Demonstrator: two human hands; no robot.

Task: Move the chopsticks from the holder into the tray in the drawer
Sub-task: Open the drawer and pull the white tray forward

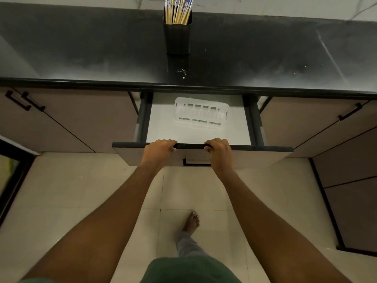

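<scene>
Chopsticks (pixel 179 11): all standing bunched in the black holder (pixel 177 36) at the back of the dark surface (pixel 81 48); none are sitting in the tray.
Tray (pixel 201 109): clear plastic, lying empty towards the back of the open drawer (pixel 204 152), well apart from the holder.
Left hand (pixel 160 149): curling over the drawer's front edge, gripping it.
Right hand (pixel 218 149): gripping that same edge, just beside the left.
Progress: drawer is sitting open, so access looks ready; the whole transfer is waiting to begin.

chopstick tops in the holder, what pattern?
Blue-and-white print on the upper ends of the chopsticks, plain tan wood below. Head view, top centre.
</scene>
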